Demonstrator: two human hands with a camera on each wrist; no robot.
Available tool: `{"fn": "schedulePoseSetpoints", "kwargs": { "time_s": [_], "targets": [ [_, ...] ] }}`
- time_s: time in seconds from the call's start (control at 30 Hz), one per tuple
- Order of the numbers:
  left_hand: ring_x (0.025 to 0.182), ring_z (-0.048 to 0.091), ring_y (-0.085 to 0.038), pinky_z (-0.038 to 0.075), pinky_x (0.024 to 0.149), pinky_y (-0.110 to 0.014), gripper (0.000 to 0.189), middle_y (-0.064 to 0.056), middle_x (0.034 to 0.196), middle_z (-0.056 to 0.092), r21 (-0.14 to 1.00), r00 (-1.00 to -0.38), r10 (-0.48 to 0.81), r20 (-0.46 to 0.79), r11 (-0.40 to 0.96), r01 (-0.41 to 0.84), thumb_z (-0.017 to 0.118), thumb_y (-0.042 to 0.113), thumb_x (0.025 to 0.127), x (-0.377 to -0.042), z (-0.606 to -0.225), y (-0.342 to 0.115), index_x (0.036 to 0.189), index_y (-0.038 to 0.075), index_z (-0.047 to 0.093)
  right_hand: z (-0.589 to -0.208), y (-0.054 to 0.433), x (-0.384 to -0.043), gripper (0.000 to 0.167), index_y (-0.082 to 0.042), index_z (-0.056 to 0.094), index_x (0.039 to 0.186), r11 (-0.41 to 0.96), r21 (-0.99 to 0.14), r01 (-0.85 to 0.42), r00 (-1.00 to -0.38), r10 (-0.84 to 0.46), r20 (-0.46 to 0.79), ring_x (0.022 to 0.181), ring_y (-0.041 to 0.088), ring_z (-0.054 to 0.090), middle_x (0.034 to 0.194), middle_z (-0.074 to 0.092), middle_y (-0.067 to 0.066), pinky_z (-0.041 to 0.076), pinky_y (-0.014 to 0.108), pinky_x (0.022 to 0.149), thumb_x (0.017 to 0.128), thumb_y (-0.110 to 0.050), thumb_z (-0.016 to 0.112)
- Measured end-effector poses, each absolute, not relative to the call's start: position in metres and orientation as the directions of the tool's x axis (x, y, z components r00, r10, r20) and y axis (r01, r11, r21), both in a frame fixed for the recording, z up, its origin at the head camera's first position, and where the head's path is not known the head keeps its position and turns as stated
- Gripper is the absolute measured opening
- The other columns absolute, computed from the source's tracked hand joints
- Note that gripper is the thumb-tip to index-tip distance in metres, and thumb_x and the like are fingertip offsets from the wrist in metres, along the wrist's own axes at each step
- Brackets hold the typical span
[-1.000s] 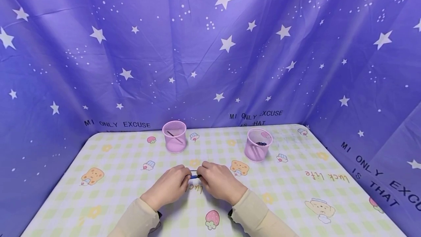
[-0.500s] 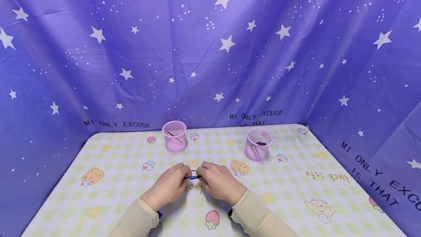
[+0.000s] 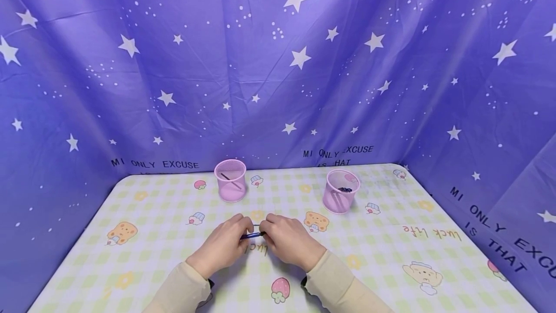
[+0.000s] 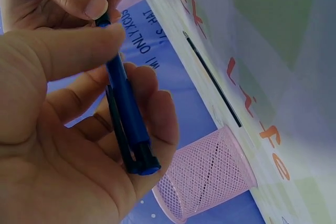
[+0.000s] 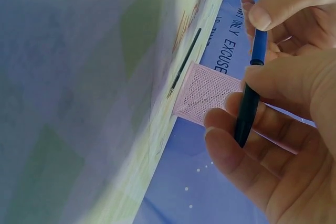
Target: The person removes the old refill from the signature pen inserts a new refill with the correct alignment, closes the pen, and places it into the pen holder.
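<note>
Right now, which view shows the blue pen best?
Right wrist: the blue pen shows nearly whole, dark tip included. Left wrist shows its clip closer, tip hidden; head shows only a short stretch between the hands.

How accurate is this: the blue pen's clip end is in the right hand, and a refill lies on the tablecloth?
Not quite: the left wrist view shows the blue pen with its clip end in the left hand. The refill lies on the tablecloth.

The head view is bright and evenly lit, with faint shadows beside the sleeves [image 3: 332, 279] and pale sheen on the curtain [image 3: 217, 71]. Both wrist views are dimmer: the blue pen [image 4: 129, 108] looks fairly sharp, the nearest surface [image 5: 79, 77] shaded and blurred.
</note>
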State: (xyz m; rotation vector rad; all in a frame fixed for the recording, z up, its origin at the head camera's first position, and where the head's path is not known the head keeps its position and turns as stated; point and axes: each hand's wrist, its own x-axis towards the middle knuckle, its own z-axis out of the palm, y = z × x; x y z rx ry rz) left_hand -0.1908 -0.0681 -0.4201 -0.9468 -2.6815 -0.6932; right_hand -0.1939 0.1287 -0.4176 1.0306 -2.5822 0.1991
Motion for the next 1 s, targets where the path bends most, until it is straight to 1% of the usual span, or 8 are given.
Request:
{"fn": "schedulePoseSetpoints", "kwargs": {
  "time_s": [0.1, 0.23, 0.37, 0.53, 0.8, 1.0],
  "targets": [
    [0.067, 0.047, -0.006, 0.043, 0.059, -0.026, 0.019, 0.006, 0.079, 0.05, 0.364, -0.787, 0.522, 0.328, 0.699, 0.616, 0.074, 0.012, 0.079, -0.1904, -0.4204, -0.0674, 0.093, 0.012, 0.061, -0.4171, 0.1288, -0.1937, 0.005, -0.017, 0.065, 0.086, 0.725, 0.004, -0.689, -0.672, -0.64, 0.372, 0.068, 0.008, 0.056, 0.08, 0.055, -0.008, 0.046, 0.025, 0.053, 0.082, -0.015, 0.068],
    [0.067, 0.048, -0.006, 0.043, 0.06, -0.027, 0.014, 0.007, 0.08, 0.052, 0.353, -0.802, 0.513, 0.307, 0.721, 0.597, 0.069, 0.017, 0.085, -0.1903, -0.4208, -0.0658, 0.097, 0.011, 0.065, -0.4168, 0.129, -0.1937, 0.006, -0.017, 0.064, 0.086, 0.723, 0.006, -0.691, -0.67, -0.643, 0.372, 0.069, 0.008, 0.056, 0.08, 0.055, -0.008, 0.046, 0.025, 0.054, 0.082, -0.015, 0.068],
    [0.069, 0.053, -0.008, 0.046, 0.062, -0.029, 0.011, 0.008, 0.08, 0.055, 0.33, -0.802, 0.514, 0.305, 0.733, 0.595, 0.062, 0.014, 0.089, -0.1907, -0.4214, -0.065, 0.098, 0.01, 0.067, -0.4169, 0.1294, -0.1937, 0.005, -0.017, 0.064, 0.086, 0.724, 0.002, -0.69, -0.67, -0.641, 0.374, 0.069, 0.008, 0.056, 0.08, 0.055, -0.007, 0.047, 0.025, 0.054, 0.083, -0.015, 0.068],
    [0.073, 0.058, -0.01, 0.05, 0.065, -0.031, 0.011, 0.007, 0.081, 0.059, 0.318, -0.796, 0.522, 0.307, 0.732, 0.603, 0.057, 0.009, 0.09, -0.1916, -0.4215, -0.0646, 0.093, 0.011, 0.068, -0.4169, 0.1296, -0.1937, 0.005, -0.017, 0.064, 0.085, 0.725, 0.003, -0.689, -0.67, -0.638, 0.379, 0.067, 0.009, 0.056, 0.078, 0.054, -0.007, 0.046, 0.026, 0.053, 0.083, -0.015, 0.068],
    [0.067, 0.054, -0.007, 0.048, 0.06, -0.028, 0.013, 0.008, 0.077, 0.056, 0.328, -0.795, 0.529, 0.295, 0.726, 0.605, 0.056, 0.006, 0.089, -0.1919, -0.4203, -0.0645, 0.088, 0.012, 0.068, -0.4172, 0.1299, -0.1939, 0.005, -0.017, 0.064, 0.085, 0.722, 0.003, -0.692, -0.665, -0.64, 0.385, 0.068, 0.009, 0.056, 0.079, 0.054, -0.007, 0.047, 0.026, 0.054, 0.083, -0.015, 0.068],
    [0.063, 0.048, -0.005, 0.044, 0.057, -0.026, 0.013, 0.01, 0.074, 0.051, 0.334, -0.79, 0.536, 0.297, 0.717, 0.612, 0.057, 0.005, 0.088, -0.1925, -0.4208, -0.0648, 0.085, 0.011, 0.068, -0.4173, 0.1302, -0.1942, 0.005, -0.017, 0.064, 0.085, 0.719, 0.008, -0.695, -0.663, -0.644, 0.382, 0.069, 0.009, 0.057, 0.079, 0.055, -0.007, 0.047, 0.026, 0.055, 0.082, -0.014, 0.068]
  ]
}}
